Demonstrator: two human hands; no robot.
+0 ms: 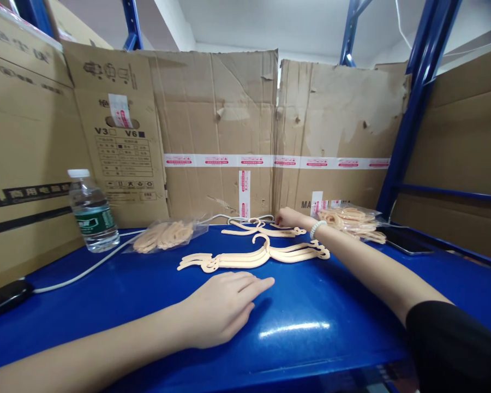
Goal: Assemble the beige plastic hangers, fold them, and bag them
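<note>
My left hand [223, 308] lies flat on the blue shelf top [303, 333], fingers stretched out and holding nothing. Just beyond its fingertips sits a stack of cream plastic hangers [253, 256]. My right hand [288, 217], with a white bead bracelet at the wrist, reaches to the back of the shelf. Its fingers rest on a second, smaller group of cream hangers [265, 229]; whether they grip one is hidden.
A water bottle [92, 210] stands at the left. One clear bag of hangers [166, 234] lies beside it and another bag [354, 221] at the right. A white cable [85, 267] runs to a black device [4, 297]. A phone [405, 240] lies right. Cardboard boxes [221, 136] wall the back.
</note>
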